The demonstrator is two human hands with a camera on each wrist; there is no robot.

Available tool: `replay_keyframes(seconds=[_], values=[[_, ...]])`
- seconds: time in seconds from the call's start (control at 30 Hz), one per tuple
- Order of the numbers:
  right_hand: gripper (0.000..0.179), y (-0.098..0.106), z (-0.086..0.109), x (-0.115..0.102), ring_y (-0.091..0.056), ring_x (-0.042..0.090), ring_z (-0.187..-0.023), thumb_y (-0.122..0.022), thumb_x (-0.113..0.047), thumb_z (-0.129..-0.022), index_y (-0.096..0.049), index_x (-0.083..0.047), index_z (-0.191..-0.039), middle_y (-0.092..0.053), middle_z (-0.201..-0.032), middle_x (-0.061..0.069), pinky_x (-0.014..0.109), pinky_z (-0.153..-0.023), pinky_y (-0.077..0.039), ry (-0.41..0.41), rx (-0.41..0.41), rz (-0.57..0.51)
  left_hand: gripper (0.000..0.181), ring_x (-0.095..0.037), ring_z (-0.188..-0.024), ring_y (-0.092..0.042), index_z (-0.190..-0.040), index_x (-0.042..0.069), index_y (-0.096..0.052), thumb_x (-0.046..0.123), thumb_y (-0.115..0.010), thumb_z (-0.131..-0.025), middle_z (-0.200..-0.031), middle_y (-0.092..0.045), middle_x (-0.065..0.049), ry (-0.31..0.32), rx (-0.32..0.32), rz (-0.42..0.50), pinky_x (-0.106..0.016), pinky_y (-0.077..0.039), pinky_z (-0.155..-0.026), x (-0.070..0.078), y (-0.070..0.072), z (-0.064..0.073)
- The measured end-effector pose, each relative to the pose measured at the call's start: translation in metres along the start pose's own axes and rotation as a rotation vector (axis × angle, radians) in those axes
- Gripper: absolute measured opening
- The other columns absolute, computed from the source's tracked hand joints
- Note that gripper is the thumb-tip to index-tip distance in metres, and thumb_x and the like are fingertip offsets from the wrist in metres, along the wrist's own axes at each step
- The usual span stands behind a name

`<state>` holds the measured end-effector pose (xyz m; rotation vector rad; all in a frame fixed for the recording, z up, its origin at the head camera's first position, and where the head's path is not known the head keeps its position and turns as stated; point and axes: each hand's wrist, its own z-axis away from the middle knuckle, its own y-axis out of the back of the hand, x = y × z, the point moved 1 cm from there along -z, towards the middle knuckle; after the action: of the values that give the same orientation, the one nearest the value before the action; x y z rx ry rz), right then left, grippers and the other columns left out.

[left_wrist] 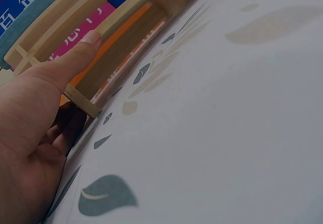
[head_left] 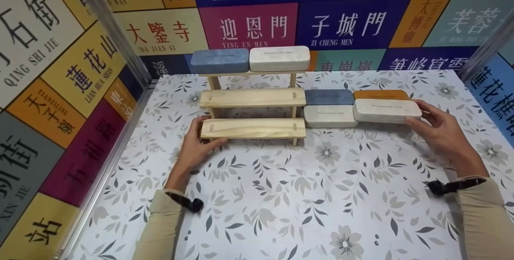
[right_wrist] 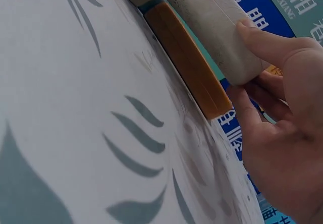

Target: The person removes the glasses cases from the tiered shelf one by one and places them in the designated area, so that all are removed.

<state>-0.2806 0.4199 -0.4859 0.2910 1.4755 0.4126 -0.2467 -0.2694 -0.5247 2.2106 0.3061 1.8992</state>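
Observation:
A three-tier wooden display stand (head_left: 253, 128) stands on the table. My left hand (head_left: 192, 145) grips the left end of its lowest tier; in the left wrist view the thumb (left_wrist: 83, 52) lies along the wooden edge. At the right, my right hand (head_left: 441, 129) pinches the end of a white glasses case (head_left: 385, 112). The right wrist view has this held case (right_wrist: 212, 27) raised off the table, apart from the orange glasses case (right_wrist: 184, 62). Beside the stand lie a blue case (head_left: 328, 96) and another white case (head_left: 330, 116).
On the stand's top tier sit a blue case (head_left: 219, 60) and a white case (head_left: 280, 58). A leaf-patterned cloth (head_left: 281, 196) covers the table. Printed panels (head_left: 249, 25) with large characters rise behind it and at both sides.

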Motion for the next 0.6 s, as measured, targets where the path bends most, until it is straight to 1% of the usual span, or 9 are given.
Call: replay_keyframes(seconds=[0.03,0.1,0.17,0.23,0.33,0.43,0.5,0.57,0.6], values=[[0.077,0.001,0.0,0.002,-0.03,0.013,-0.165,-0.067,-0.039,-0.109,-0.024,-0.039,-0.172,-0.023,-0.182,-0.003,0.0,-0.1,-0.043,-0.013,-0.011,0.024,0.091,-0.019,-0.132,-0.063,-0.157,0.027,-0.044,0.042,-0.096,-0.084,-0.147,-0.062,-0.002,0.0,0.001,-0.002,-0.036,-0.051,-0.111,0.0,0.0,0.0],[0.076,0.004,0.0,0.005,-0.033,0.01,-0.163,-0.065,-0.042,-0.109,-0.022,-0.039,-0.173,-0.022,-0.182,0.0,0.001,-0.1,-0.042,-0.032,-0.038,0.051,0.091,-0.02,-0.132,-0.063,-0.157,0.028,-0.044,0.042,-0.096,-0.084,-0.147,-0.062,-0.003,-0.002,0.001,-0.004,-0.037,-0.051,-0.112,0.0,-0.001,0.0],[0.076,0.006,0.0,0.008,-0.039,0.001,-0.156,-0.063,-0.043,-0.11,-0.021,-0.037,-0.174,-0.023,-0.182,0.005,0.001,-0.099,-0.042,-0.045,-0.064,0.06,0.091,-0.02,-0.132,-0.064,-0.157,0.028,-0.045,0.043,-0.096,-0.083,-0.147,-0.062,-0.002,-0.001,0.005,-0.006,-0.039,-0.051,-0.112,0.0,-0.001,0.0],[0.076,0.008,0.0,0.01,-0.045,-0.01,-0.146,-0.063,-0.043,-0.11,-0.021,-0.036,-0.174,-0.024,-0.181,0.006,0.001,-0.1,-0.041,-0.054,-0.079,0.045,0.091,-0.019,-0.132,-0.063,-0.156,0.029,-0.045,0.043,-0.096,-0.083,-0.147,-0.062,-0.001,0.002,0.005,-0.008,-0.04,-0.051,-0.113,-0.001,-0.001,0.0],[0.078,0.012,0.0,0.014,-0.048,-0.023,-0.131,-0.065,-0.041,-0.109,-0.022,-0.037,-0.174,-0.024,-0.182,0.001,0.002,-0.1,-0.041,-0.077,-0.079,0.007,0.091,-0.018,-0.132,-0.063,-0.156,0.03,-0.045,0.044,-0.096,-0.083,-0.147,-0.061,-0.001,0.003,0.005,-0.013,-0.041,-0.05,-0.114,-0.001,-0.001,0.0],[0.08,0.014,0.002,0.018,-0.049,-0.027,-0.124,-0.067,-0.041,-0.108,-0.021,-0.037,-0.174,-0.023,-0.182,-0.003,0.003,-0.102,-0.039,-0.087,-0.078,0.0,0.091,-0.018,-0.133,-0.063,-0.157,0.03,-0.044,0.044,-0.096,-0.083,-0.147,-0.061,-0.001,0.004,0.005,-0.015,-0.042,-0.049,-0.115,-0.001,-0.001,-0.001],[0.081,0.015,0.002,0.02,-0.049,-0.028,-0.122,-0.067,-0.04,-0.109,-0.02,-0.034,-0.174,-0.023,-0.182,-0.001,0.004,-0.102,-0.039,-0.068,-0.08,0.02,0.091,-0.019,-0.133,-0.063,-0.157,0.028,-0.044,0.043,-0.096,-0.084,-0.148,-0.061,-0.002,0.001,0.004,-0.013,-0.043,-0.049,-0.114,-0.001,-0.001,-0.001],[0.081,0.014,0.002,0.022,-0.048,-0.027,-0.124,-0.066,-0.038,-0.11,-0.018,-0.029,-0.175,-0.022,-0.182,0.003,0.003,-0.103,-0.039,-0.037,-0.083,0.045,0.091,-0.02,-0.133,-0.062,-0.157,0.027,-0.044,0.042,-0.096,-0.084,-0.147,-0.061,-0.003,-0.001,0.005,-0.012,-0.044,-0.048,-0.115,-0.001,-0.001,-0.001],[0.081,0.013,0.002,0.022,-0.048,-0.025,-0.128,-0.065,-0.038,-0.11,-0.018,-0.026,-0.175,-0.022,-0.182,0.004,0.002,-0.103,-0.039,-0.022,-0.082,0.054,0.091,-0.02,-0.133,-0.062,-0.157,0.026,-0.044,0.041,-0.096,-0.084,-0.147,-0.061,-0.003,-0.002,0.007,-0.013,-0.044,-0.048,-0.115,-0.001,-0.001,-0.001]])
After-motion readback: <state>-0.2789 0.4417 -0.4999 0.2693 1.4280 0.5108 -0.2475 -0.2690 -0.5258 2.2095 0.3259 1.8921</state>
